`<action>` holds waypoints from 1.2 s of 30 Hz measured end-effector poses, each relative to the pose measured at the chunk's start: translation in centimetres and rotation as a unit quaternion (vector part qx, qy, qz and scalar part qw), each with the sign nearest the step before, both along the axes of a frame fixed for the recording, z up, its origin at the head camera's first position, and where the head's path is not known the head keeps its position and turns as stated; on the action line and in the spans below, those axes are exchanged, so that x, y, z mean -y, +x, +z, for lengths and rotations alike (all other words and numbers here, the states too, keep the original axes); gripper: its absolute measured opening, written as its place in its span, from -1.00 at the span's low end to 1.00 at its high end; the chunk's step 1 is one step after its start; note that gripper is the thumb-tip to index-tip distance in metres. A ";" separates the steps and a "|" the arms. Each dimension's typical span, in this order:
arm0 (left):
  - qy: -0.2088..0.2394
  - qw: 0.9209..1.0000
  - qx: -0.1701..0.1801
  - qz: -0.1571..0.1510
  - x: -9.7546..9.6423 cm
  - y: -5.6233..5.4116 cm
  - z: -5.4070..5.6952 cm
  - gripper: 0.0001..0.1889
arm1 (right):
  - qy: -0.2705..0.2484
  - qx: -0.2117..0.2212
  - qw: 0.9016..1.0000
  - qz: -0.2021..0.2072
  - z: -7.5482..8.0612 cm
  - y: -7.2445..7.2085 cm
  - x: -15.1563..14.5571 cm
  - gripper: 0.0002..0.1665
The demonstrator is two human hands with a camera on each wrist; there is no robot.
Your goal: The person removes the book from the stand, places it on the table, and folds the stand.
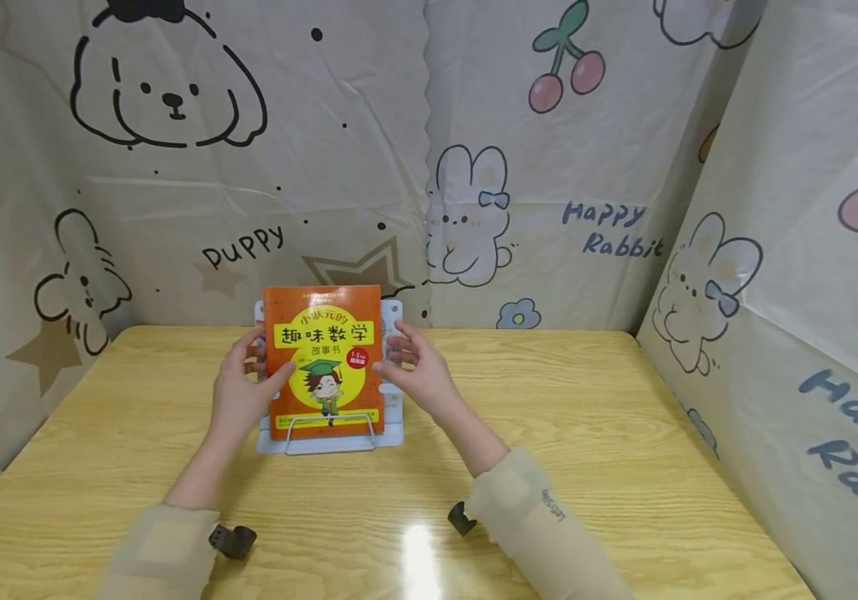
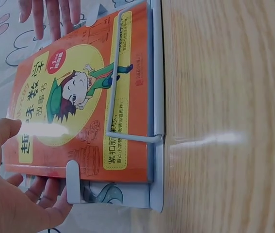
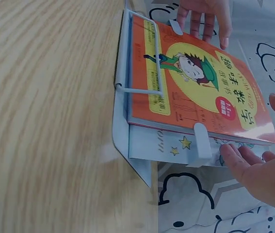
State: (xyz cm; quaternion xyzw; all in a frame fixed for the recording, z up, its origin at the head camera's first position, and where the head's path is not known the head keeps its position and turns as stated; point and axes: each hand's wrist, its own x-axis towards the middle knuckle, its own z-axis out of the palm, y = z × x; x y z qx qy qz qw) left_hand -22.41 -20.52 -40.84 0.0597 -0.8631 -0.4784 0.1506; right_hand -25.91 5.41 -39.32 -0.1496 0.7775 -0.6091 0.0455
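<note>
An orange children's math storybook (image 1: 361, 400) with a cartoon figure in a green cap on its cover stands on a pale book stand (image 1: 393, 433). A white wire holder (image 2: 113, 92) crosses the lower front of the cover, and a white side clip (image 3: 202, 143) sits by the book's edge. My left hand (image 1: 244, 387) is at the book's left side, its thumb over the cover and its fingers by the side edge. At the right side is my right hand (image 1: 421, 371), relaxed, thumb near the cover's edge, fingers beside the stand's back panel.
The stand is on a light wood table (image 1: 549, 450), toward the back edge. Behind it and on both sides hangs a pale cloth (image 1: 368, 192) printed with a puppy, rabbits and cherries. Black wrist devices (image 1: 233, 542) show at both sleeves.
</note>
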 end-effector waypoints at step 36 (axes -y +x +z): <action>-0.007 0.999 -0.020 0.046 -0.8 -1.0 -0.1 -0.21 | 0.062 -0.018 0.995 -0.074 0.3 0.1 3.3 -0.23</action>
